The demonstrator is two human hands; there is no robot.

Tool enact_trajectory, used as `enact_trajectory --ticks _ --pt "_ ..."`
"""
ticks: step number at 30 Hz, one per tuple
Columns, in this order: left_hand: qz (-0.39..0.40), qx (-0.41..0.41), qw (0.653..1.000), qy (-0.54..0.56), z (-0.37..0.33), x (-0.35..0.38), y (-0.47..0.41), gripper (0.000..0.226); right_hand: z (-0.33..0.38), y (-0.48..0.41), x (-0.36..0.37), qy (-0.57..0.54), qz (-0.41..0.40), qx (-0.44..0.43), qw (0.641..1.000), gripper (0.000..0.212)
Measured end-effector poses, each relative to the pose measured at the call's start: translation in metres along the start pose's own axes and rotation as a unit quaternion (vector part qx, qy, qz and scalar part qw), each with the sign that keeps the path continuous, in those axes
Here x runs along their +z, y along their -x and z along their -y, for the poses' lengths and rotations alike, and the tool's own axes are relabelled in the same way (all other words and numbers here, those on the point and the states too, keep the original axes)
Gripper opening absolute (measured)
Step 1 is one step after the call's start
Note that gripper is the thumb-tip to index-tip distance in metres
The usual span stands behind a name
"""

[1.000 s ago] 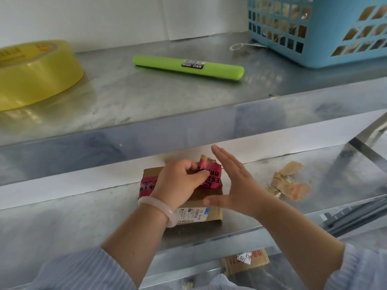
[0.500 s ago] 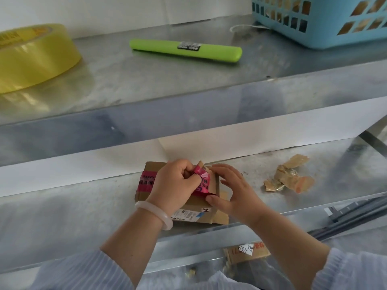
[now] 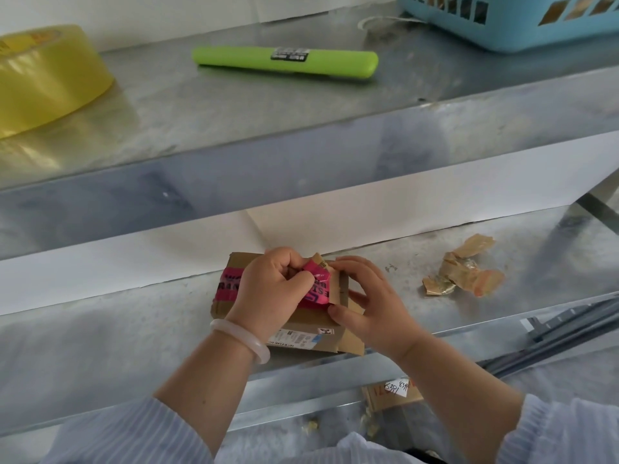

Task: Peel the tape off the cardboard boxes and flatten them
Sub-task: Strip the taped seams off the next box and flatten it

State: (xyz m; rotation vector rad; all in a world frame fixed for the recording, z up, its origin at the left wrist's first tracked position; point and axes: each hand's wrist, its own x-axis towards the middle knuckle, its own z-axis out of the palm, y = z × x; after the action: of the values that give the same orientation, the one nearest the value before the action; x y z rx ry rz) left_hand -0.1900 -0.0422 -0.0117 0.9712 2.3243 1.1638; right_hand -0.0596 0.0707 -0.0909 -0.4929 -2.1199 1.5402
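Note:
A small brown cardboard box [image 3: 304, 336] lies on the lower metal shelf [image 3: 117, 329], wrapped with pink printed tape [image 3: 229, 283]. My left hand [image 3: 268, 293], with a pale bangle at the wrist, pinches a crumpled, lifted end of that pink tape [image 3: 316, 286] above the box top. My right hand [image 3: 371, 306] grips the raised right end flap of the box, fingers curled over its edge and thumb against its near side. A white label shows on the box's near face.
A wad of peeled brown tape [image 3: 464, 269] lies to the right on the same shelf. On the upper shelf are a yellow tape roll [image 3: 47, 78], a green cutter [image 3: 284, 60] and a blue basket [image 3: 509, 18]. Another cardboard piece [image 3: 392, 393] lies below.
My right hand went from flat and open beside the tape to gripping the box's right flap. My left hand has kept hold of the pink tape, now more crumpled.

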Motion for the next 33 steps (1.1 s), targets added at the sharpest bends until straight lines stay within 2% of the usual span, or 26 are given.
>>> enact_trajectory --ticks 6,15,25,30,33 --pt "0.04 0.015 0.999 -0.019 -0.003 0.009 -0.006 0.007 -0.009 0.005 0.002 -0.01 -0.009 0.02 1.0 0.045" --pt "0.023 -0.001 1.0 0.006 0.002 0.011 -0.007 0.014 -0.016 0.005 0.005 0.003 -0.01 0.014 1.0 0.051" --pt "0.007 -0.039 0.997 0.06 0.015 -0.004 -0.009 0.023 -0.009 -0.003 0.025 -0.004 -0.012 0.018 1.0 0.041" --pt "0.018 -0.04 0.996 0.084 0.02 -0.011 -0.01 0.017 -0.004 -0.01 0.029 0.091 -0.025 0.012 0.995 0.041" --pt "0.025 -0.037 0.996 0.079 0.021 -0.016 -0.012 0.01 -0.002 -0.014 0.031 0.111 -0.028 0.001 0.993 0.047"
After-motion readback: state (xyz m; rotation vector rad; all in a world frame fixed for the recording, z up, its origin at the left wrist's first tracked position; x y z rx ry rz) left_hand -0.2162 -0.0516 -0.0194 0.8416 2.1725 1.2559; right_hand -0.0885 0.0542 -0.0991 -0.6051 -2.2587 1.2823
